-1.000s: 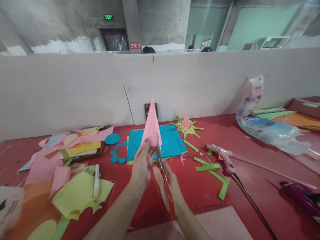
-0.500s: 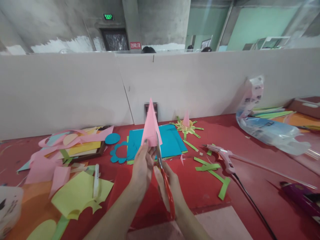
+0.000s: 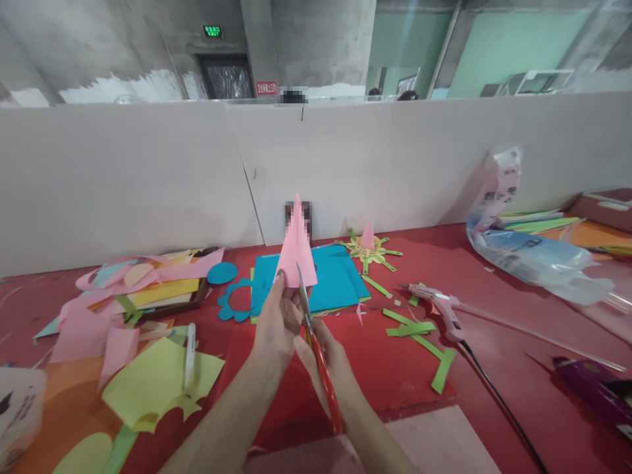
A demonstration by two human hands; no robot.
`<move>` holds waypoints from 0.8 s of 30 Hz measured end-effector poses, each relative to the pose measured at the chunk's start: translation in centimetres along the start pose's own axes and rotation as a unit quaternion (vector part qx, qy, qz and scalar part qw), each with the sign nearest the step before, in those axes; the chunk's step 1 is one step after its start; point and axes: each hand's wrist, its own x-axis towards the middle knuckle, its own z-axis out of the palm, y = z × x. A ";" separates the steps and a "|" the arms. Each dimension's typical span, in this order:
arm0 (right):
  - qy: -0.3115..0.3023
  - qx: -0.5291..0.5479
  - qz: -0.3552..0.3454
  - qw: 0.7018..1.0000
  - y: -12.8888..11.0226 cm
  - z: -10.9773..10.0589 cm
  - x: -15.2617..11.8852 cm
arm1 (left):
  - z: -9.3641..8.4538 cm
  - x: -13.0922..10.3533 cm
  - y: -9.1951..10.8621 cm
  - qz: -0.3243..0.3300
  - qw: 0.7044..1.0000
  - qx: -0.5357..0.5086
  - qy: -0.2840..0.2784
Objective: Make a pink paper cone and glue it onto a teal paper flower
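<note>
Scissors [image 3: 316, 355] shifted left; red table [image 3: 395, 368], white partition [image 3: 148, 178].

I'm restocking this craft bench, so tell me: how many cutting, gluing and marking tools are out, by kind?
Scissors: 1, the red-handled scissors in the right hand, blades at the pink paper triangle held by the left hand.
Glue guns: 1, the pink glue gun.
Markers: 1, the white marker on the yellow paper.
Total: 3.

Bare red surface [image 3: 395, 375] lies open right of the hands; pink glue gun [image 3: 442, 313], its black cord [image 3: 498, 401] and green paper strips [image 3: 419, 336] crowd beyond.
</note>
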 end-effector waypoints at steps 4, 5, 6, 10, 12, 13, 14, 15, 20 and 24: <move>-0.040 -0.012 0.026 0.999 -0.1 0.3 -0.3 | 0.2 0.0 1.0 0.003 0.999 -0.041 0.008; -0.045 -0.010 0.029 0.999 -0.2 0.3 -0.3 | 0.2 0.0 1.2 0.004 0.999 -0.048 0.010; -0.045 -0.003 0.027 0.999 -0.4 0.4 -0.3 | 0.2 0.0 1.3 0.005 0.998 -0.056 0.011; -0.023 0.029 0.014 0.999 -0.5 0.3 -0.1 | 0.4 -0.1 1.2 -0.004 0.997 -0.072 0.020; -0.009 0.031 0.022 0.999 -0.1 0.2 -0.1 | 0.5 -0.1 1.0 -0.018 0.997 -0.064 0.027; -0.007 0.031 0.028 0.999 0.1 0.2 -0.1 | 0.5 -0.1 0.8 -0.023 0.998 -0.060 0.029; -0.003 0.032 0.033 0.999 0.4 0.2 -0.1 | 0.5 -0.1 0.7 -0.025 0.998 -0.058 0.030; -0.001 0.034 0.037 0.999 0.6 0.2 -0.1 | 0.5 -0.1 0.7 -0.027 0.998 -0.055 0.029; 0.019 0.040 0.039 0.998 0.7 0.4 -0.2 | 0.3 -0.1 0.5 -0.034 0.998 -0.046 0.026; 0.029 0.036 0.040 0.998 0.5 0.4 -0.2 | 0.3 -0.1 0.3 -0.027 0.999 -0.038 0.023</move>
